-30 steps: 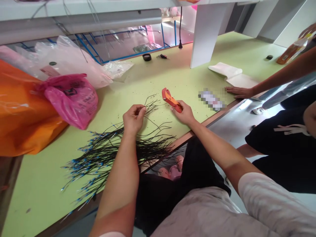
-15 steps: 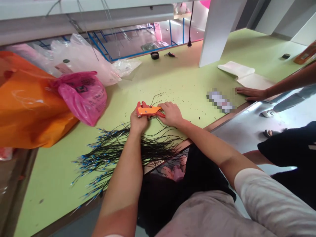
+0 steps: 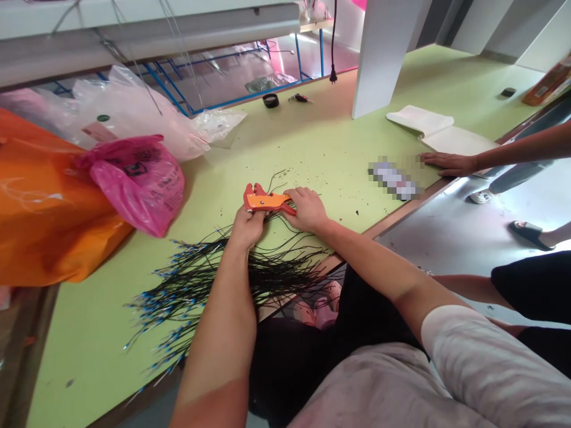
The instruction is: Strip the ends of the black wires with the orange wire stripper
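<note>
- Head view: the right hand [image 3: 307, 209] has its fingers clenched round the handles of an orange hand tool [image 3: 265, 201], which is low over the green desk [image 3: 321, 142].
- The left hand [image 3: 247, 226] is curled shut at the tool's head and touches it. It is above a bundle of black wires [image 3: 200, 276] with blue tips.
- A pink bag [image 3: 138, 178] lies to the left. Another person's hand [image 3: 446, 162] rests flat at the desk's right edge.
</note>
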Demonstrator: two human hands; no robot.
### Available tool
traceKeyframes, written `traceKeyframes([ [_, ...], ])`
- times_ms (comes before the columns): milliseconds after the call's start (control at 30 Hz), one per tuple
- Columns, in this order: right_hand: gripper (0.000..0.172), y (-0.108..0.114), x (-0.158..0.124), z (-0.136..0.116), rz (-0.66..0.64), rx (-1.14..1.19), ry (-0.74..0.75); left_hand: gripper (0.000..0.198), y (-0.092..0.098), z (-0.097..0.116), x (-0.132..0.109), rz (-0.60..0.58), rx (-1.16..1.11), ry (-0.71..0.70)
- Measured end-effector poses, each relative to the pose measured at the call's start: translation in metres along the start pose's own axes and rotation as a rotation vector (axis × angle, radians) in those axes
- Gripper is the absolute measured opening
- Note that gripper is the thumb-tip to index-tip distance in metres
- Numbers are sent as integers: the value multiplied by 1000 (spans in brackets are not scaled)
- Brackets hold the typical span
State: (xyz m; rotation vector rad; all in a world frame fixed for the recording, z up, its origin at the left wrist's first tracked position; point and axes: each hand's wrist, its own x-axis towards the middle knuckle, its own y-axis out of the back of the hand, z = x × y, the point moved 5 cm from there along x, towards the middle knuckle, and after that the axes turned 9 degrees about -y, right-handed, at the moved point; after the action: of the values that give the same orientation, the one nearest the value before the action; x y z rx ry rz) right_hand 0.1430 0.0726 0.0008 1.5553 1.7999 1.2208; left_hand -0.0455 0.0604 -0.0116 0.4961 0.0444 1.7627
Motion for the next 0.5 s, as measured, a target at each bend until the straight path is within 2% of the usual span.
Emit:
traceKeyframes([
  [300, 56, 1, -1, -3, 1, -35, 26, 20, 4, 2, 1, -28, 34, -36],
  [500, 38, -3, 0, 1, -25, 21, -69, 22, 4, 5, -1, -52, 53, -60],
])
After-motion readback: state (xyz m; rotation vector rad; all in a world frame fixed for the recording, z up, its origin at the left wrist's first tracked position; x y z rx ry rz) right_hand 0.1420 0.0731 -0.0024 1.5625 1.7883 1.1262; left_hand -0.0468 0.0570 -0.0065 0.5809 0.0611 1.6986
